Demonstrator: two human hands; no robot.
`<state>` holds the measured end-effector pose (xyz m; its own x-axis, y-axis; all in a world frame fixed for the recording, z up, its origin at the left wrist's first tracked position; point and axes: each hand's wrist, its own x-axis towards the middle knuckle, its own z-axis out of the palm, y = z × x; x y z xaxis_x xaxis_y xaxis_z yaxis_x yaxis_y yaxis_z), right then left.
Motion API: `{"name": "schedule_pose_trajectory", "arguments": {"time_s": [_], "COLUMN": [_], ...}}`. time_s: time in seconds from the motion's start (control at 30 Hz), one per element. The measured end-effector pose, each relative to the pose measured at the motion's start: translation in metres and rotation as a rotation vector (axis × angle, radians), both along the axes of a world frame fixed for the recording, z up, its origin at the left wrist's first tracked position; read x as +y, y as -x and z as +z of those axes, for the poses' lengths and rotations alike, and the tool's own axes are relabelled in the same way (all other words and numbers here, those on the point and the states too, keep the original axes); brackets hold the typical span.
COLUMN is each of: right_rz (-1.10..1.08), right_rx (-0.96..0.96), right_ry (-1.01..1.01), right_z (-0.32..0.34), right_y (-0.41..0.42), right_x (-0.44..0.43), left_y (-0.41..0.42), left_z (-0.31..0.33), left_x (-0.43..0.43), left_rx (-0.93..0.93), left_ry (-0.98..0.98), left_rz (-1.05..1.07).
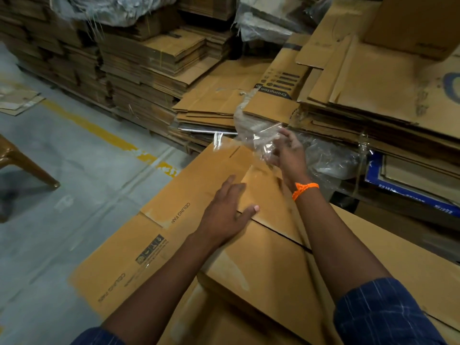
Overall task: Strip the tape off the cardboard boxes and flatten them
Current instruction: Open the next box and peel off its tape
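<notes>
Across the lower centre of the frame lies a long brown cardboard box printed "CEILING FAN" (174, 212). The left hand (227, 207) presses flat on its top panel, fingers straight, with nothing in its grip. Just above, right of centre, the right hand (288, 151), which wears an orange woven wristband (305, 189), has its grip closed on a crumpled strip of clear tape (254, 135). The strip lifts off the box's far end, and blur hides whether its lower end is attached to the box. The top seam looks largely stripped, with a dark open slit showing between the flaps beside the left hand. A short tab of clear tape (218, 140) stands at the far edge, so some stripping seems left. The box does not look flattened yet. Stacks of flattened brown cartons (154, 61) fill the upper part of the frame, above a grey floor with a yellow line (99, 130).
</notes>
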<state>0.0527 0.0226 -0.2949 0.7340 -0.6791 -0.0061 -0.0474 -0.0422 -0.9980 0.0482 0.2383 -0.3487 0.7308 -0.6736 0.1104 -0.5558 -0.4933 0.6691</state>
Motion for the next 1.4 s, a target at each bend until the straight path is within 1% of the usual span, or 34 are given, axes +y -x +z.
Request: {"name": "schedule_pose_trajectory", "arguments": {"time_s": [0.07,0.1,0.13,0.2,0.23,0.27,0.33,0.37,0.4,0.43,0.5,0.53,0.57,0.6,0.7,0.73,0.77,0.8,0.83,0.87,0.9,0.93,1.03,1.13,1.2,1.27,1.33,1.4], "right_rz": [0.090,0.133,0.173,0.279,0.297,0.278,0.118,0.005,-0.090,-0.139,-0.150,-0.136,-0.122,-0.118,-0.126,-0.069,0.030,0.126,0.189,0.202,0.164,0.080,-0.246,-0.497,-0.591,-0.655,-0.710,-0.719], "right_rx": [-0.036,-0.047,-0.040,-0.061,-0.104,-0.159,-0.265,-0.315,-0.337,-0.353,-0.365,-0.346,-0.311,-0.250,-0.072,-0.003,0.047,0.061,0.031,-0.014,-0.057,-0.080,-0.127,-0.117,-0.072,-0.052,-0.071,-0.081], "right_ry": [0.330,0.464,0.565,0.563,0.502,0.428,0.196,0.081,-0.015,-0.104,-0.306,-0.376,-0.393,-0.317,0.201,0.301,0.364,0.368,0.305,0.245,0.219,0.222,0.216,0.370,0.388,0.330,0.228,0.090], "right_z": [0.020,0.028,0.036,0.045,0.047,0.051,0.055,0.059,0.062,0.064,0.067,0.070,0.070,0.070,0.064,0.057,0.051,0.047,0.042,0.037,0.035,0.033,0.032,0.023,0.020,0.019,0.018,0.017], "right_y": [0.017,0.027,0.038,0.059,0.068,0.080,0.102,0.112,0.121,0.130,0.148,0.159,0.172,0.187,0.240,0.256,0.275,0.291,0.306,0.320,0.332,0.342,0.361,0.379,0.394,0.408,0.421,0.435], "right_x": [0.006,0.011,0.019,0.035,0.042,0.051,0.061,0.061,0.058,0.052,0.038,0.030,0.023,0.016,0.008,0.007,0.010,0.015,0.019,0.023,0.029,0.035,0.054,0.055,0.046,0.041,0.048,0.067], "left_y": [-0.003,-0.004,-0.005,-0.003,0.002,0.008,0.035,0.050,0.066,0.082,0.108,0.120,0.132,0.144,0.170,0.176,0.184,0.191,0.201,0.214,0.228,0.242,0.283,0.320,0.349,0.370,0.375,0.374], "left_z": [0.012,0.022,0.034,0.064,0.078,0.088,0.101,0.101,0.097,0.094,0.088,0.090,0.093,0.095,0.097,0.098,0.100,0.103,0.102,0.100,0.097,0.095,0.099,0.103,0.100,0.097,0.084,0.072], "left_x": [0.000,-0.001,-0.005,-0.016,-0.024,-0.033,-0.054,-0.063,-0.072,-0.079,-0.095,-0.102,-0.108,-0.113,-0.127,-0.130,-0.132,-0.132,-0.134,-0.136,-0.139,-0.142,-0.140,-0.132,-0.124,-0.113,-0.105,-0.095], "left_rx": [0.029,0.072,0.157,0.413,0.518,0.583,0.672,0.684,0.654,0.615,0.579,0.596,0.629,0.698,1.073,1.167,1.218,1.267,1.310,1.342,1.360,1.382,1.412,1.422,1.384,1.398,1.443,1.459], "left_ry": [0.202,0.302,0.390,0.494,0.512,0.504,0.502,0.516,0.513,0.504,0.478,0.480,0.492,0.520,0.716,0.780,0.817,0.847,0.866,0.891,0.904,0.908,0.835,0.697,0.647,0.671,0.699,0.634], "left_rz": [0.088,0.137,0.175,0.174,0.124,0.065,-0.040,-0.070,-0.087,-0.098,-0.102,-0.074,-0.036,0.020,0.174,0.202,0.249,0.297,0.328,0.328,0.306,0.277,0.204,0.016,-0.066,-0.065,-0.008,-0.033]}}
